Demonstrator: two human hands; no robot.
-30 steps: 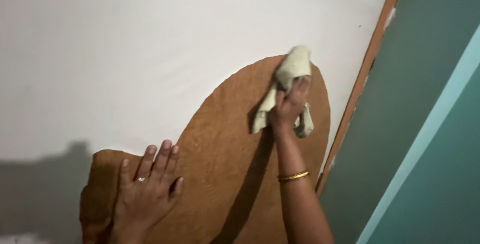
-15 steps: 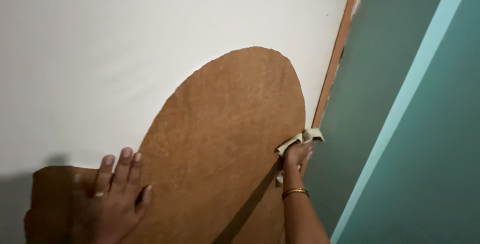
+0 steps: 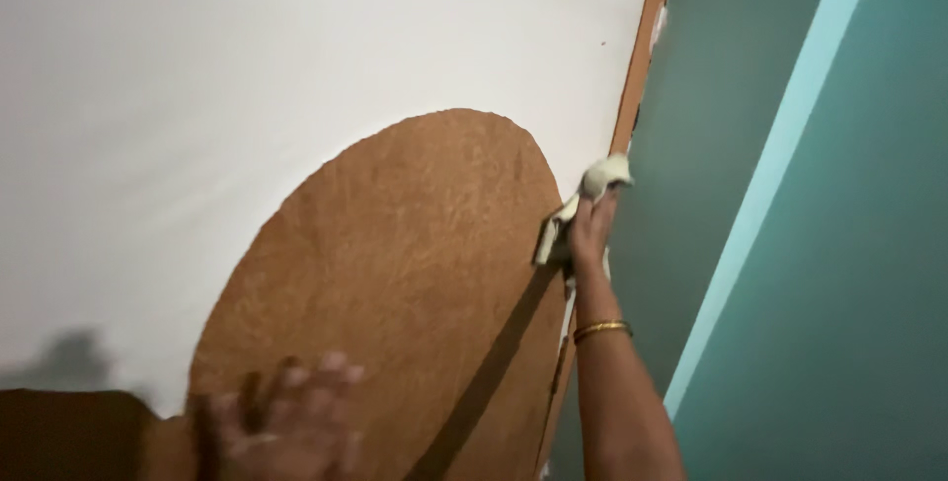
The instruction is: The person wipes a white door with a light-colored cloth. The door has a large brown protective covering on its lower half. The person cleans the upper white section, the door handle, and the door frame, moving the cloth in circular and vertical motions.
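Two hands | right hand closed around pale cloth at brown panel edge | left hand blurred, fingers spread on panel

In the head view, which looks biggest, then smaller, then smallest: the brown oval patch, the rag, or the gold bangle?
1. Brown oval patch, by far the largest.
2. Rag, bunched in the right hand.
3. Gold bangle, a thin band on the wrist, smallest.

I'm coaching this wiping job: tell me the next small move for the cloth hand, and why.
Probably draw the right hand and its pale cloth leftward onto the brown oval patch. The cloth sits at the patch's right rim beside the wooden edge strip, with most of the patch lying left.
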